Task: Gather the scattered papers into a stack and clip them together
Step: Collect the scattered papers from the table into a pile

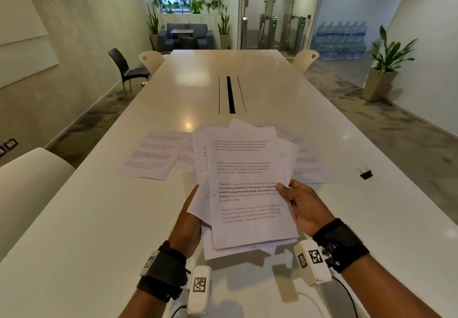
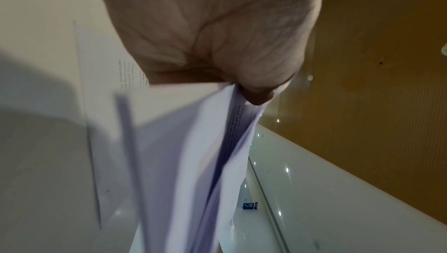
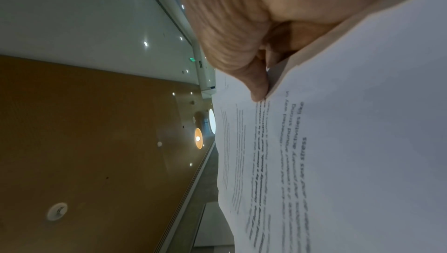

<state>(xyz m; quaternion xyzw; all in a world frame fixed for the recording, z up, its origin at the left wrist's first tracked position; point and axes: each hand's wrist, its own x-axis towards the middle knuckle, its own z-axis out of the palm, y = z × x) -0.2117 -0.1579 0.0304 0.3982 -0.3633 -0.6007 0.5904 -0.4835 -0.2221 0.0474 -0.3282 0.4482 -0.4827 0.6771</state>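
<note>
A loose, uneven bundle of printed papers (image 1: 247,193) is held above the white table (image 1: 99,218) near its front edge. My left hand (image 1: 190,208) grips the bundle's left edge from below, mostly hidden by the sheets; in the left wrist view the papers (image 2: 193,161) fan out under the left hand (image 2: 256,94). My right hand (image 1: 297,201) pinches the right edge, thumb on the top sheet; the right wrist view shows the right hand (image 3: 258,92) pinching the papers (image 3: 338,152). More sheets lie on the table to the left (image 1: 153,154) and right (image 1: 304,159). A black binder clip (image 1: 365,173) lies at the right.
A cable slot (image 1: 230,94) runs down the table's middle, beyond the papers. A white chair (image 1: 29,181) stands at the near left; chairs (image 1: 151,61) flank the far end. Potted plant (image 1: 386,67) stands on the floor at the right.
</note>
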